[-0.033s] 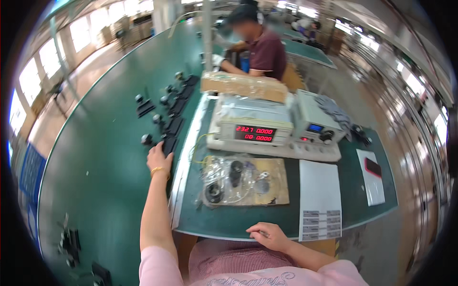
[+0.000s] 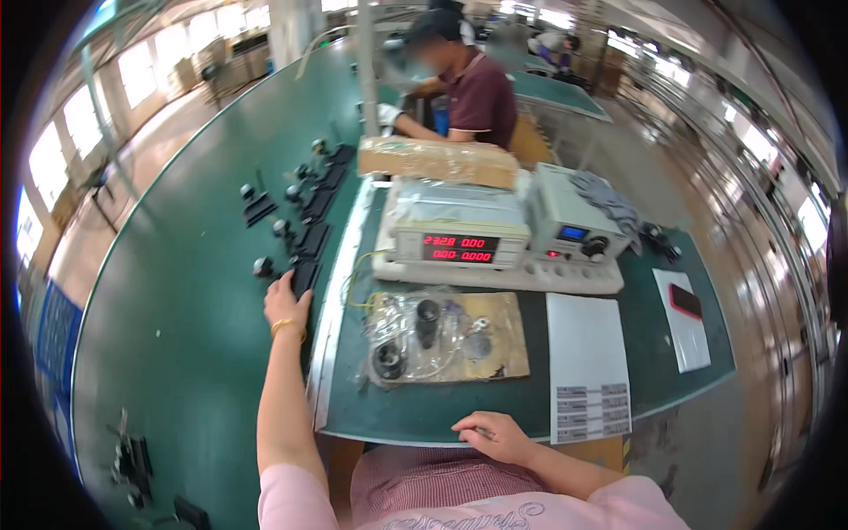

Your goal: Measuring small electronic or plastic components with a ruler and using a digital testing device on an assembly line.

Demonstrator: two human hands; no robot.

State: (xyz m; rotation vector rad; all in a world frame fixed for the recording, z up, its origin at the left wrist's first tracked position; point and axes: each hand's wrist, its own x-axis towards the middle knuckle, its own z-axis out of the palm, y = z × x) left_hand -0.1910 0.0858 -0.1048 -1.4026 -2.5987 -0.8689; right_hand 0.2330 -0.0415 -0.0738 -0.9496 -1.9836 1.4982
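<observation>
My left hand (image 2: 288, 309) stretches out over the green bench at left. Its fingers and thumb are closed around the near end of a black fitting (image 2: 306, 276), a flat block with a small round head (image 2: 262, 267) beside it. This is the nearest of several similar black fittings (image 2: 312, 237) lined up away from me. At the front edge of the work table my right hand (image 2: 496, 436) rests with its fingers curled; what they hold, if anything, is too small to make out.
Before me lies a board (image 2: 499, 353) with plastic-wrapped black round parts. Behind it stand a red-digit meter (image 2: 459, 250) and a dial-fitted power unit (image 2: 574, 234). A paper sheet (image 2: 587, 340) and phone (image 2: 685, 301) lie right. A co-worker (image 2: 477, 97) sits beyond the cardboard box (image 2: 437, 162).
The view has shifted slightly, so the scene sits a little further left. The meter's red digits differ. Both hands keep nearly the same places on the bench and table edge.
</observation>
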